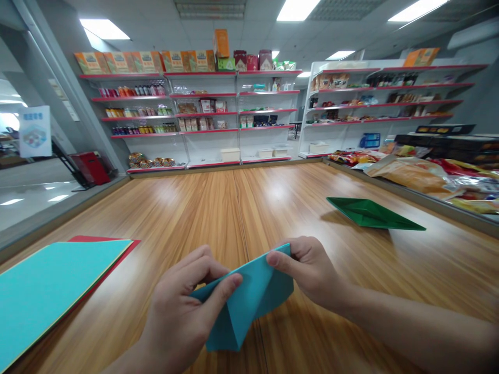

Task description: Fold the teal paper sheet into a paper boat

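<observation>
A folded sheet of light blue paper (249,296) is held just above the wooden table, with its long folded edge uppermost and slanting up to the right. My left hand (187,306) pinches its left part, thumb on the near face and fingers behind. The right end of the top edge sits between the thumb and fingers of my right hand (307,265). Behind the paper, some of my fingertips are hidden. To the right lies a folded green paper boat shape (370,212), apart from both hands.
A stack of coloured paper (58,291), blue on top with red beneath, lies at the left of the wooden table (187,208). Packaged goods (421,176) are heaped beyond the right edge. Stocked shelves (206,111) stand past the far edge.
</observation>
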Tool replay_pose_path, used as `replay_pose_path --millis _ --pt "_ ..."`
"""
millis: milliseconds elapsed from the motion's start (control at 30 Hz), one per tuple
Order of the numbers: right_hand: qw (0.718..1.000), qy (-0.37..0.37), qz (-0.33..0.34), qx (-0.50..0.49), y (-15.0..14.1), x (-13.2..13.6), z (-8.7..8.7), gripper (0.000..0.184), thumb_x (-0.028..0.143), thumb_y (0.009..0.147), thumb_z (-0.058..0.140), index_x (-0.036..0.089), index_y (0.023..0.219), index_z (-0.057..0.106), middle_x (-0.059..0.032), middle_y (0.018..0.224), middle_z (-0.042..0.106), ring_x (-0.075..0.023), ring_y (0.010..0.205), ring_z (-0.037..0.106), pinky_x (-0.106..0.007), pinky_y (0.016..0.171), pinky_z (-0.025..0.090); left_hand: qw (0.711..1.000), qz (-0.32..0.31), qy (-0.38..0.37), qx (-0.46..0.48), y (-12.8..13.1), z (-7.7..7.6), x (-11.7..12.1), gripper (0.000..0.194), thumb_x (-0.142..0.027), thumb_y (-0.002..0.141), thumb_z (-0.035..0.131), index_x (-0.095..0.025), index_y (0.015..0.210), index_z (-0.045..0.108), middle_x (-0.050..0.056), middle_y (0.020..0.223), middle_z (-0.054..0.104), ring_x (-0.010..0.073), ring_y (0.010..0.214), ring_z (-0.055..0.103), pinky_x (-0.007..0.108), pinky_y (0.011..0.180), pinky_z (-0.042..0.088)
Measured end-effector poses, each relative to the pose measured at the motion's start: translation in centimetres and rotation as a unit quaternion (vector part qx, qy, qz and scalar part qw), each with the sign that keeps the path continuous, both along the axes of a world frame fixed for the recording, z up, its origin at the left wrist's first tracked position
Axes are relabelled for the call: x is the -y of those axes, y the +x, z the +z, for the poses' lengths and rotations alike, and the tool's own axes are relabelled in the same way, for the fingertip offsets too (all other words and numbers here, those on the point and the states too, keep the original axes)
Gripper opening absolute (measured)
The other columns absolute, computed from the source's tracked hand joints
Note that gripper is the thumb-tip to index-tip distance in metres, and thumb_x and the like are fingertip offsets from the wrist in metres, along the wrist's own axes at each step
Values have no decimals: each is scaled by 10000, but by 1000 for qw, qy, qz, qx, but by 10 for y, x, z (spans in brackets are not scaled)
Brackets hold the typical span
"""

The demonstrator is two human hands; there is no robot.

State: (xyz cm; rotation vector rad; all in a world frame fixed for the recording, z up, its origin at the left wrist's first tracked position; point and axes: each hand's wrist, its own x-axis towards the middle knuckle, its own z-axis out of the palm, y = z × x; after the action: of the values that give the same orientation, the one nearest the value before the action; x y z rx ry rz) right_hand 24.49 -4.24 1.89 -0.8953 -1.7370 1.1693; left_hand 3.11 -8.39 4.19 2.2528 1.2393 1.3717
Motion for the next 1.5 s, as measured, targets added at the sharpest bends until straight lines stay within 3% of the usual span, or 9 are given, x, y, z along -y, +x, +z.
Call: replay_pose_path --millis 167,433,700,967,1167,1400,1500 --pt "1000 13 13 -1 -1 2 0 407 460 875 563 118 665 627 13 555 493 -67 493 443 -168 425 344 999 12 -36 15 0 -3 -1 246 -235 842 599 -184 604 560 -45 560 466 84 494 470 190 446 361" --pt "999 47 -22 12 -1 1 -1 406 448 875 570 130 624 597 27 533 469 -59 476 432 -163 413 328 990 13 -129 47 1 -1 0 269 -293 827 611 -185 592 536 -43 572 470 91 511 471 188 454 365" --pt "999 23 -21 8 -2 2 -4 398 468 866 571 133 651 588 18 564 475 -78 500 421 -196 426 321 984 3 -164 69 0 -1 1 254 -311 821 612 -180 611 555 -36 581 477 98 525 465 196 464 358" --pt "998 57 -25 21 -2 4 -1 410 442 884 555 144 603 560 28 528 439 -73 476 409 -191 410 305 988 -7 -141 65 -2 -3 -1 282 -320 852 589 -178 610 562 -35 583 466 95 536 457 204 485 349" --pt "998 53 -30 32 -2 4 1 423 448 877 562 139 587 549 34 524 431 -60 464 388 -174 395 290 977 -40 -204 47 -3 6 -7 245 -336 826 604 -182 635 601 -30 578 519 108 549 497 196 485 373" --pt "999 -29 -27 6 -5 2 -4 307 442 780 683 140 729 667 0 613 595 -87 527 502 -174 448 400 991 -18 -133 19 -3 1 -2 221 -286 830 606 -185 633 608 -32 592 506 102 545 496 196 492 383" --pt "999 -24 -27 8 -4 4 -4 283 417 776 694 138 731 669 -1 613 596 -89 534 505 -173 448 402 993 -19 -112 16 -2 0 0 211 -279 838 602 -190 647 622 -32 588 497 103 547 494 196 493 386"
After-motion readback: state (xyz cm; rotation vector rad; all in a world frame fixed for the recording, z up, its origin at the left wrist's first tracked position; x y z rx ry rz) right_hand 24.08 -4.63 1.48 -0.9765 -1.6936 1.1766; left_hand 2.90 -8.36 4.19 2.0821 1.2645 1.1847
